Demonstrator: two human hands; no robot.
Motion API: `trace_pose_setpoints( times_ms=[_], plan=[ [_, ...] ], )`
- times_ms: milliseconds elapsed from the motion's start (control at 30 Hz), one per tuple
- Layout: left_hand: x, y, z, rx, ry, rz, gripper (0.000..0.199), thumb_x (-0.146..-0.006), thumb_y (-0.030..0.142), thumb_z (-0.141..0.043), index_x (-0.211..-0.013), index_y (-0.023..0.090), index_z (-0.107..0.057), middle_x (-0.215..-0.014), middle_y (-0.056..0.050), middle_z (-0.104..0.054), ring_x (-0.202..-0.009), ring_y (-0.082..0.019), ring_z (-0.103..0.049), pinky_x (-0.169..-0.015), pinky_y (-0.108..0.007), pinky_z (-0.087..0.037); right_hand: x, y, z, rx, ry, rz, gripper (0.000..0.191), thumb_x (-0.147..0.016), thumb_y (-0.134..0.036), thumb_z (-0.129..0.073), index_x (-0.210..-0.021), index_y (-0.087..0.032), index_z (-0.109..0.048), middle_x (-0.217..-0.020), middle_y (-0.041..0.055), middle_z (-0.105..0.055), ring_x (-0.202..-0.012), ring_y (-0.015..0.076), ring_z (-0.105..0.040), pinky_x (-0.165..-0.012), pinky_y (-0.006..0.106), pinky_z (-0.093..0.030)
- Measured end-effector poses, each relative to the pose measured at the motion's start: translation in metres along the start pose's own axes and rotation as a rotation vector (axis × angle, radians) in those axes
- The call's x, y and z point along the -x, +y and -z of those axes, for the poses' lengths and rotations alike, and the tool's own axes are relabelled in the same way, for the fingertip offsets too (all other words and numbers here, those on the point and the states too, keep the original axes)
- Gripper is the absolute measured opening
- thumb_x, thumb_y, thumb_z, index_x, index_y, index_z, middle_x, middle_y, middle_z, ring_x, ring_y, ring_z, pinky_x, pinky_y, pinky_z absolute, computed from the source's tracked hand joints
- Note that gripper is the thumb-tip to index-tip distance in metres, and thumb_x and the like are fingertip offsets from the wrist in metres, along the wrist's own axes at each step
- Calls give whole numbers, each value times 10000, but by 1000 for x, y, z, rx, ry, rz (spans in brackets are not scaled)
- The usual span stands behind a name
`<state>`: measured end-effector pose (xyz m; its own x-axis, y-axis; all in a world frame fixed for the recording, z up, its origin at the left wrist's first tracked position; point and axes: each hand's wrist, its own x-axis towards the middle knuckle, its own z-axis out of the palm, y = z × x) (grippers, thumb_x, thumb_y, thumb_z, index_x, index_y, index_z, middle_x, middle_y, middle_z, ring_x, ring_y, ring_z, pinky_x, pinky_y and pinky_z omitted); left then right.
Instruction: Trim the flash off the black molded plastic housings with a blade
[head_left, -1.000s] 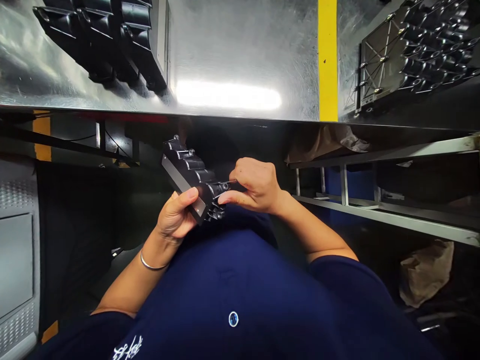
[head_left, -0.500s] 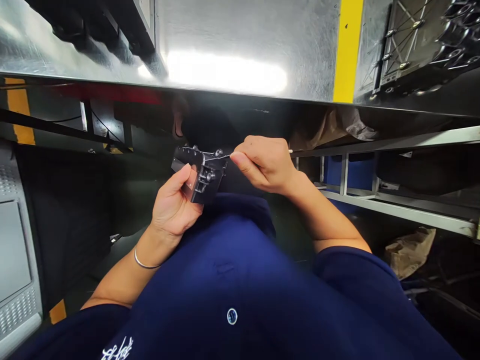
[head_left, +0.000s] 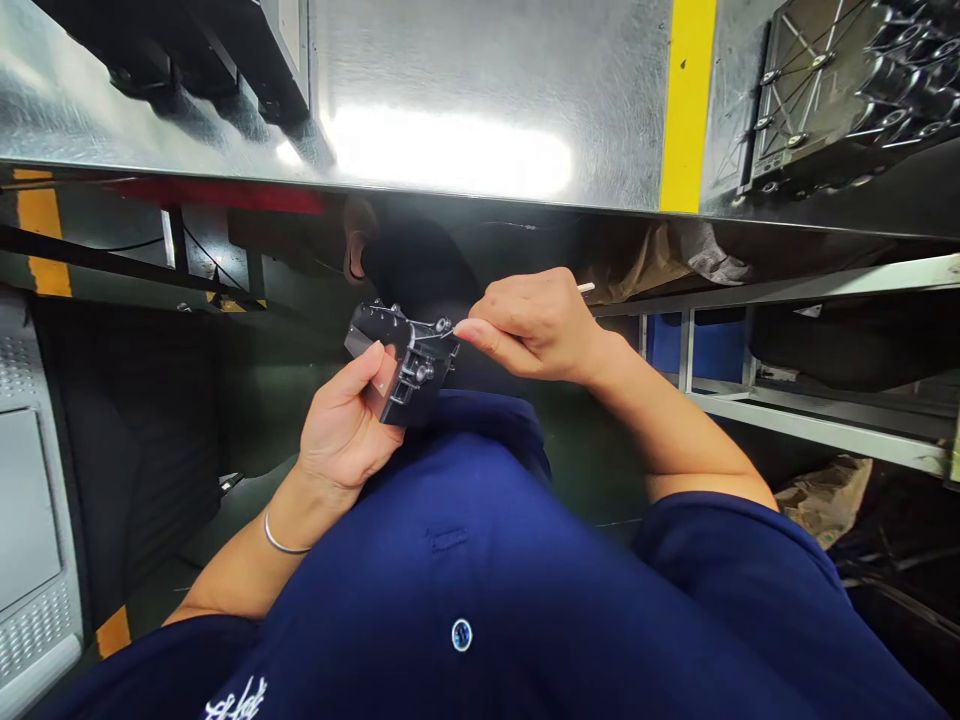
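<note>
A dark metal part (head_left: 414,365) with small bosses and a smooth side face is gripped in my left hand (head_left: 345,420), the thumb pressed on its near left side. My right hand (head_left: 534,328) is closed around a thin tool, whose pale end (head_left: 586,288) sticks out behind the knuckles. The tool's fine tip shows between thumb and part, at the upper right edge of the part. Most of the tool's length is hidden in my fingers.
Above lies a metal table (head_left: 480,60) with a yellow stripe (head_left: 686,110). Dark castings (head_left: 817,90) stand on it at the right, and a dark object (head_left: 187,50) at the left. A pale metal frame (head_left: 817,425) and crumpled brown paper (head_left: 825,498) are at the right.
The tool's tip has drawn back towards the part's right edge, with less of it showing. The part has shifted slightly down in my left hand. My right forearm has swung a little outward.
</note>
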<state>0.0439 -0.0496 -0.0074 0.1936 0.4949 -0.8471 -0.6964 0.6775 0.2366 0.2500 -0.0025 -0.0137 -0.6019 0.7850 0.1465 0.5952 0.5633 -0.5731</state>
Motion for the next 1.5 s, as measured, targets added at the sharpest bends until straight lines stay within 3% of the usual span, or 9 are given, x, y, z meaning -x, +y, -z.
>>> trace_pose_setpoints(
  times_ms=[300,433,633,700,800,900,1033,1167,1500],
  plan=[
    [3,-8,3,-24,-99,89,174,-870,132,-539,-749,147,-664,-635,-17,-677,-587,-136,-678,-548,-197,-586,9,6,14,-191,-240,106,525,-987,-481,-369,-567,-196,-503,-540,-21,-512,-517,85,-469,-557,247,-312],
    [4,-14,6,-1,-130,152,174,-863,104,-527,-791,122,-684,-690,-47,-716,-637,-165,-710,-695,-274,-622,14,9,18,-336,-327,80,517,-977,-466,-427,-544,-189,-476,-512,-38,-458,-482,69,-393,-527,235,-295],
    [-3,-5,17,24,-178,166,173,-873,164,-584,-742,147,-695,-668,-32,-723,-630,-157,-714,-691,-260,-613,16,12,21,-867,-785,27,462,-921,-498,-536,-658,-146,-679,-549,-14,-562,-499,63,-473,-511,200,-376],
    [-4,3,19,113,-193,51,209,-883,166,-586,-706,177,-696,-649,9,-727,-604,-121,-703,-673,-213,-598,17,7,15,-914,-583,-128,468,-908,-533,-535,-734,-136,-713,-559,-12,-560,-516,73,-484,-520,207,-405],
    [-6,11,20,134,-377,-15,142,-852,149,-651,-749,202,-733,-703,33,-765,-690,-108,-733,-702,-168,-585,11,-1,-11,-999,77,-471,492,-924,-579,-465,-870,-148,-697,-537,-55,-436,-454,64,-389,-437,201,-371],
    [-11,14,17,91,-610,-33,80,-814,154,-716,-851,207,-764,-862,33,-795,-852,-110,-745,-788,-139,-570,-8,-9,-46,-1189,365,-538,462,-886,-612,-504,-934,-176,-649,-613,-55,-424,-455,71,-411,-404,212,-401],
    [-11,15,18,117,-736,-65,118,-846,163,-687,-916,208,-769,-948,27,-793,-910,-100,-737,-863,-116,-539,-24,-26,-65,-1058,352,-426,450,-930,-593,-434,-945,-190,-634,-617,-45,-436,-490,86,-422,-449,225,-416],
    [-13,16,23,171,-678,-115,227,-875,65,-609,-931,220,-766,-951,51,-788,-916,-73,-732,-870,-83,-519,-13,-37,-57,-777,370,-349,462,-996,-515,-322,-1018,-181,-640,-643,-29,-468,-588,101,-461,-576,242,-414],
    [-11,6,17,205,-594,-156,549,-1009,84,-251,-912,192,-780,-922,-15,-794,-912,-86,-735,-924,-143,-510,-7,-48,-57,-756,449,-351,318,-959,-423,-477,-820,-179,-625,-764,14,-628,-707,118,-567,-675,246,-446]
  ],
)
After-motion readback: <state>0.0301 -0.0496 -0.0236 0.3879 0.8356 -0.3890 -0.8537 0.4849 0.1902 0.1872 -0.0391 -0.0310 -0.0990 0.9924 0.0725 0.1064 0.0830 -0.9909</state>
